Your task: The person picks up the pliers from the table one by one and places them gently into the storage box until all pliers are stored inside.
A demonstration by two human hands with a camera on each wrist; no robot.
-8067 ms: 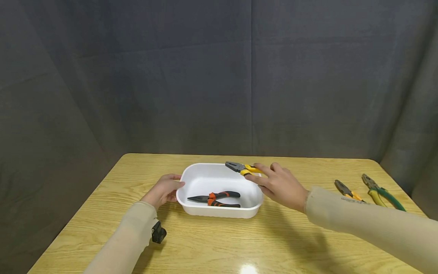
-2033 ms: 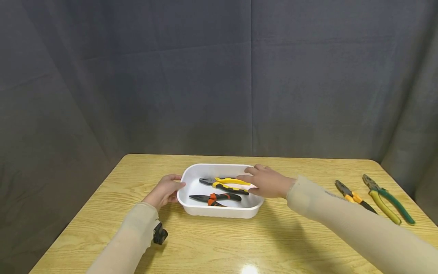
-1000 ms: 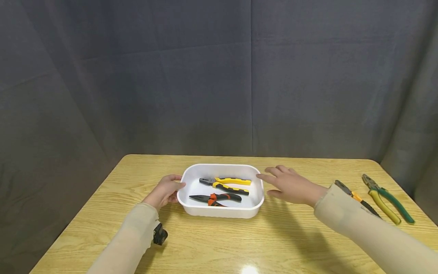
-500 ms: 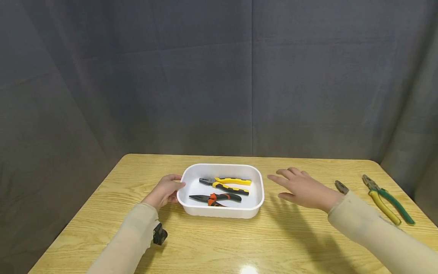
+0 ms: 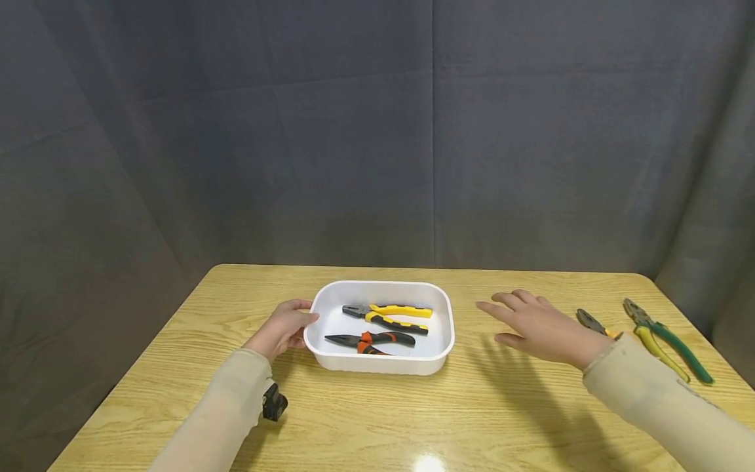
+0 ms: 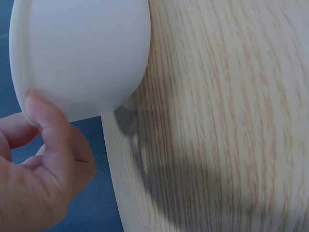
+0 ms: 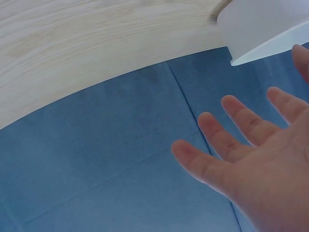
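Observation:
My left hand [image 5: 286, 328] pinches the left rim of a white plastic basin [image 5: 377, 364]; the left wrist view shows the thumb on its rim. Inside the basin lie combination pliers [image 5: 392, 316] with yellow-and-black handles and, nearer to me, long-nose pliers [image 5: 371, 340] with black-and-orange handles. To the right of the basin, my right hand [image 5: 542, 328] hovers over the table, fingers spread and holding nothing. Beyond its wrist are pliers with orange handles [image 5: 592, 322], partly hidden by the sleeve, and pliers with green and yellow handles [image 5: 663, 341].
The wooden table [image 5: 354, 419] ends at a dark grey curtain [image 5: 330, 144] behind and at the sides. A small black camera [image 5: 274, 402] is strapped at my left wrist.
The yellow-and-black pliers, held in my right hand earlier, now lie in the basin. My right hand has let go and moved right, out of the basin. My left hand stays at the rim.

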